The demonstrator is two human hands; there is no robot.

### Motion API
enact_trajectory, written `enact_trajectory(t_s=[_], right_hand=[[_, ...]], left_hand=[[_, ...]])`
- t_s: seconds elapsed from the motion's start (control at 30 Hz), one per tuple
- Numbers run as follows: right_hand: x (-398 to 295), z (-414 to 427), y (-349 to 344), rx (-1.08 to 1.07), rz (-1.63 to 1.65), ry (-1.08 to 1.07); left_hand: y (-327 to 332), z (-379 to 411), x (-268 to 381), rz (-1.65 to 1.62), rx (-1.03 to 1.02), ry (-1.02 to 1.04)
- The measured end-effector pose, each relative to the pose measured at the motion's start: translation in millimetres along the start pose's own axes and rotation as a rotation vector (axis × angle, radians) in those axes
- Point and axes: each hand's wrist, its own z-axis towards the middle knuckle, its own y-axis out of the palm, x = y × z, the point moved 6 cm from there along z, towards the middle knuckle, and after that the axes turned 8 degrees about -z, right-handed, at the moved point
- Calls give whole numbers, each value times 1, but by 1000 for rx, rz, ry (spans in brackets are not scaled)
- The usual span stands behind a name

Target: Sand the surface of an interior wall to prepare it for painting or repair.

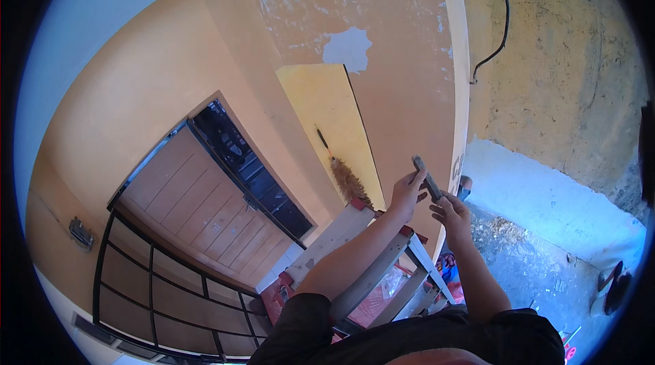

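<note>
A short grey-brown bar (428,179), perhaps of wood or stone, is held slantwise between both hands in front of the wall. My left hand (408,192) grips its upper part, with the end sticking out past the fingers. At the lower end, my right hand (452,213) holds it between thumb and fingers. Just below the left forearm are the weathered boards of a wooden frame or bench (353,234). Beyond the left hand, a feather duster (349,178) with a dark handle hangs against a yellow panel (327,109).
An orange wall (409,109) with peeling paint rises ahead, its corner right of the hands. A black cable (506,12) hangs on the stained wall beyond. At left are a panelled door (204,206) and a black metal grille (151,283). Part of a person (464,187) shows behind the corner.
</note>
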Motion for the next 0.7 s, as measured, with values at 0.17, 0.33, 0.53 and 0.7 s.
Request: enact_trajectory(t_s=[0.17,0.33,0.53,0.7], right_hand=[[3,-7,2,-13,-56,84],[-1,-12,-1,8,119,84],[-5,-25,-4,-105,524,223],[-9,-39,4,-165,604,279]], left_hand=[[-9,8,-22,41,8,-68],[0,4,-21,-162,-113,-69],[22,-8,-17,-182,-537,-108],[31,-19,-12,-184,-655,-30]])
